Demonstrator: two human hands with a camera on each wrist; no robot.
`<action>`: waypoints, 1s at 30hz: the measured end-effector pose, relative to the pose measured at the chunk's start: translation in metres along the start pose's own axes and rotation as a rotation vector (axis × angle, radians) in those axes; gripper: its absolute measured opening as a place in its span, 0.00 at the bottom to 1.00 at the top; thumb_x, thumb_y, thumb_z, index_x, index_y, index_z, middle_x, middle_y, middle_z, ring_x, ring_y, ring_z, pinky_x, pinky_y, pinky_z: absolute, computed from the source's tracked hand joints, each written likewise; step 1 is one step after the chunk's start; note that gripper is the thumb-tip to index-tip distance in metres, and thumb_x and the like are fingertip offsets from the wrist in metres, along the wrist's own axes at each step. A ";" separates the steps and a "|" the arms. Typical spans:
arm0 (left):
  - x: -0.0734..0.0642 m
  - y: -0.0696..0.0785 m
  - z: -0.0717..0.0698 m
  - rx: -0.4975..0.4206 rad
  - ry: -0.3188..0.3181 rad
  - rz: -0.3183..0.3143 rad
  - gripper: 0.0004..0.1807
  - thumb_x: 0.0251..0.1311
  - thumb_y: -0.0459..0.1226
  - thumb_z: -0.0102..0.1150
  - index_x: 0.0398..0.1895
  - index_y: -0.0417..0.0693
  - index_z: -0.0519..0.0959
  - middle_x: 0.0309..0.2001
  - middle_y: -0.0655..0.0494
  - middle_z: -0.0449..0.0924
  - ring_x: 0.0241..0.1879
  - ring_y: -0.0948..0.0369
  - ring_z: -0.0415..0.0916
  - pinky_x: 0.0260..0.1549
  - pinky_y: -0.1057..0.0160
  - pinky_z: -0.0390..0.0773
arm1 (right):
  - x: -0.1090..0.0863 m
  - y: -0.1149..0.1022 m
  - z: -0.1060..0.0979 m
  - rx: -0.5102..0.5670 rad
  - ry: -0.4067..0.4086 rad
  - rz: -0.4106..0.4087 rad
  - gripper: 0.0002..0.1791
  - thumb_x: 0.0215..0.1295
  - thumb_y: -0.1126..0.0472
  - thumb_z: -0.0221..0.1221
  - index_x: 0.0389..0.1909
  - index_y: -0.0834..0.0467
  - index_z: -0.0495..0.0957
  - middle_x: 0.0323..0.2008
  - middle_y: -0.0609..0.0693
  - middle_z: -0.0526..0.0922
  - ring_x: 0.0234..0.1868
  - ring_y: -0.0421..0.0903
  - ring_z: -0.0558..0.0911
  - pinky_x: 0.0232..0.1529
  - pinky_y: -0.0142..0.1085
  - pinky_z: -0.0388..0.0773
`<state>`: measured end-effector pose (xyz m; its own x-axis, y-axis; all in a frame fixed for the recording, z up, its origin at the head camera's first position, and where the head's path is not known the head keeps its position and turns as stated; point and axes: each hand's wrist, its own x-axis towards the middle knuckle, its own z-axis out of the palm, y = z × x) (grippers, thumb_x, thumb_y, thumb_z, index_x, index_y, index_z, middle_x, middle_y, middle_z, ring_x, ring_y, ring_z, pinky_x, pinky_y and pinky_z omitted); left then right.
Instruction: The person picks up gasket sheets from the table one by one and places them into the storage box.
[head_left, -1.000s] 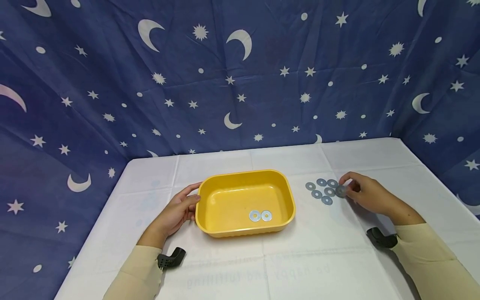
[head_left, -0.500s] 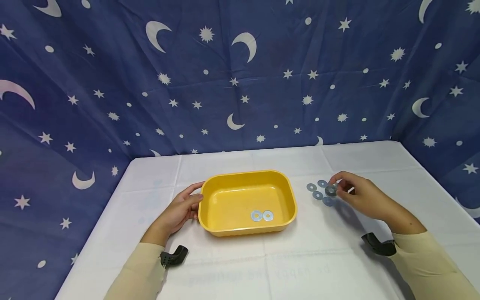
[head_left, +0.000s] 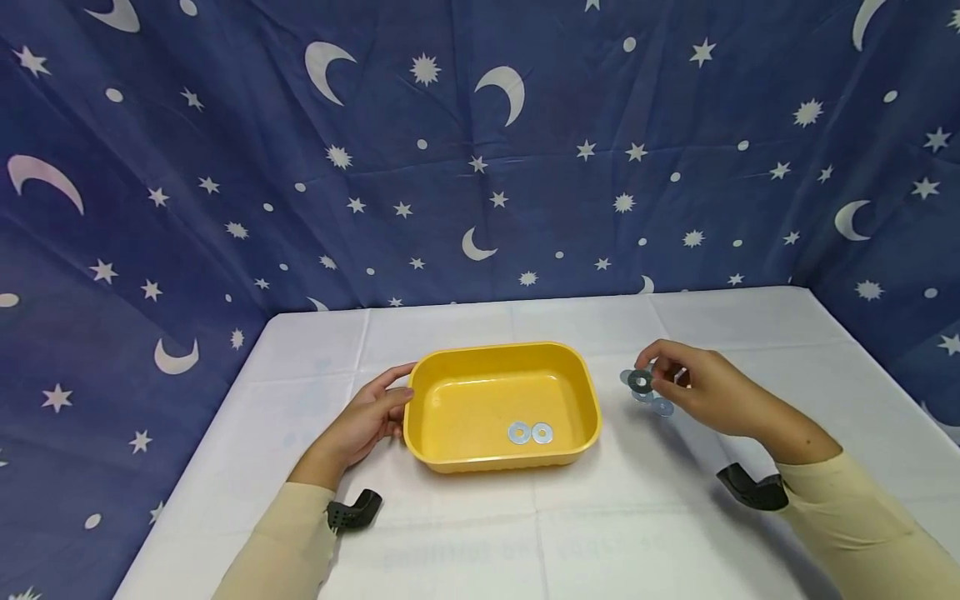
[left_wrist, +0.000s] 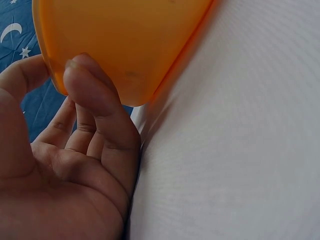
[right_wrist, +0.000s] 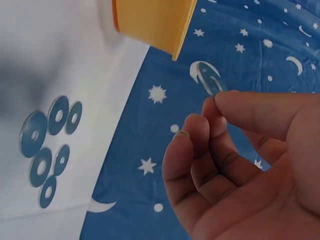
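Observation:
A yellow plastic tray stands on the table with two flat metal washers side by side inside it. My left hand holds the tray's left end, thumb at the rim and index finger round the far corner. To the tray's right, my right hand pinches one washer between thumb and fingers, raised above the table. Several loose washers lie flat on the cloth below; in the head view that hand and its washer partly hide them.
A white cloth with faint printed lettering covers the table. Behind and at both sides hangs a blue curtain with moons and stars. A black mount sits at the left wrist, and another black mount at the right.
My right hand has lifted a washer off the group and moved left with it toward the tray. The left hand keeps its hold on the tray. The head view has shifted slightly.

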<state>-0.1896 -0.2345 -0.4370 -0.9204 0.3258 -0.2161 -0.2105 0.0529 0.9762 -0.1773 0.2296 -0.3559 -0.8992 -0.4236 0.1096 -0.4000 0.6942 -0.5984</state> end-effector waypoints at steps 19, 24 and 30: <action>-0.001 0.001 0.001 0.007 0.013 -0.015 0.30 0.73 0.41 0.49 0.76 0.54 0.58 0.41 0.55 0.81 0.25 0.64 0.75 0.24 0.71 0.77 | 0.027 -0.031 0.026 0.049 -0.035 -0.112 0.14 0.66 0.72 0.59 0.45 0.50 0.78 0.30 0.46 0.77 0.31 0.41 0.75 0.35 0.32 0.77; -0.002 0.002 0.001 -0.002 0.007 -0.002 0.31 0.73 0.41 0.51 0.76 0.53 0.58 0.38 0.57 0.81 0.25 0.65 0.76 0.24 0.71 0.77 | 0.038 -0.040 0.037 0.079 -0.065 -0.140 0.13 0.67 0.72 0.58 0.44 0.50 0.78 0.30 0.46 0.77 0.31 0.41 0.75 0.35 0.32 0.77; -0.001 0.002 0.001 0.001 0.001 -0.001 0.31 0.73 0.42 0.51 0.76 0.53 0.58 0.37 0.57 0.80 0.24 0.65 0.75 0.24 0.71 0.77 | 0.049 -0.050 0.047 0.112 -0.118 -0.161 0.13 0.66 0.73 0.57 0.44 0.53 0.77 0.31 0.47 0.76 0.33 0.43 0.75 0.35 0.33 0.77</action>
<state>-0.1885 -0.2336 -0.4351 -0.9206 0.3247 -0.2168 -0.2108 0.0540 0.9760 -0.1928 0.1469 -0.3579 -0.7958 -0.5933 0.1214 -0.5086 0.5459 -0.6658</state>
